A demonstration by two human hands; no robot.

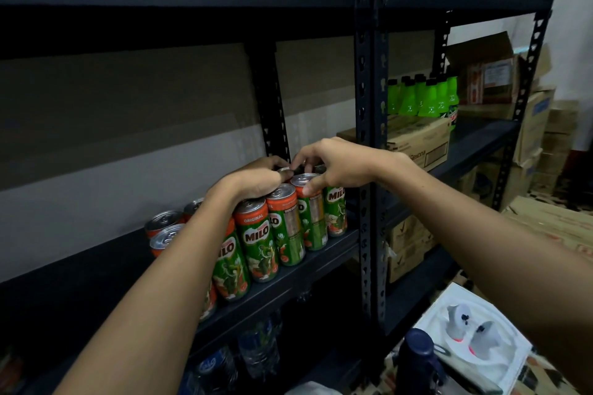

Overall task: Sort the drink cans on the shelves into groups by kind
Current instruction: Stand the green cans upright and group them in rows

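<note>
- Progress: a group of Milo cans (256,240) is standing in rows along the front edge of the dark metal shelf (80,292), toward its right end beside the upright post (369,138). All the labels that are showing are reading as one kind, so this group is looking largely formed.
- Remaining: I am judging the rear rows as the step in hand, since both hands are working there. Whether other kinds are awaiting sorting elsewhere is not showing.
- Left hand (253,179): it is resting over the tops of the middle cans, fingers curled down around a can top; which can it is gripping is partly hidden.
- Right hand (333,167): it is reaching in from the right, fingertips pinching a can top at the back and thumb pressing on the rim of a nearer can. The two hands are working close together, nearly touching.
- Appearance: the cans are slim and tall, green with orange-red bands and silver pull-tab lids, all standing upright.
- Two or three more silver-topped cans (167,228) are sitting left of the left forearm, their labels hidden.
- Surroundings: green bottles (423,99) are standing on cardboard boxes (417,141) on the neighbouring shelf.
</note>
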